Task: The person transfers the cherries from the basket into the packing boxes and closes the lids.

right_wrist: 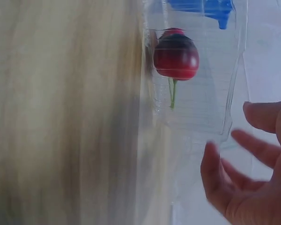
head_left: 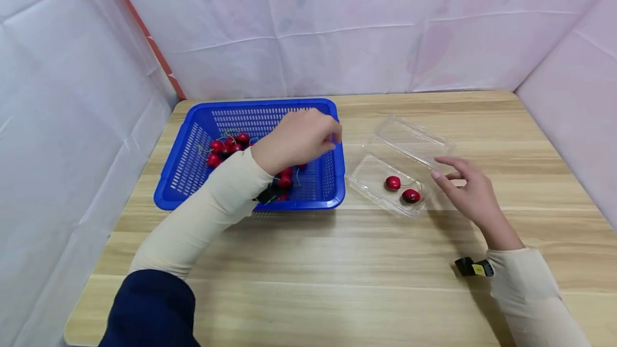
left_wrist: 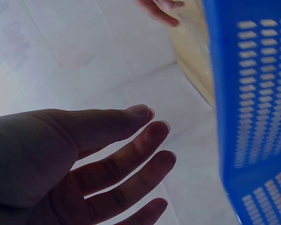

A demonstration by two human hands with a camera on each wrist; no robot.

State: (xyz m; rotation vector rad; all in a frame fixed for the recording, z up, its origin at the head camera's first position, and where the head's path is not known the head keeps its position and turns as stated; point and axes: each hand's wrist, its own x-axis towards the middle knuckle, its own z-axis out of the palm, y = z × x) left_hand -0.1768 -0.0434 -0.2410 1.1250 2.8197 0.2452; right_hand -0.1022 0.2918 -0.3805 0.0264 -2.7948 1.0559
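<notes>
My left hand hovers over the right part of a blue plastic basket. In the left wrist view its thumb and loosely bent fingers have nothing between them. Red cherries with green stems lie in the basket, partly hidden by my left arm. To the right stands an opened clear plastic clamshell box with two cherries inside. Beside the box's right end is my right hand, thumb and fingers apart and holding nothing. Whether its fingertips touch the box's edge, I cannot tell.
Everything stands on a wood-grain table. White sheeting hangs as walls behind and at both sides. A dark strap with a small device sits at my right wrist.
</notes>
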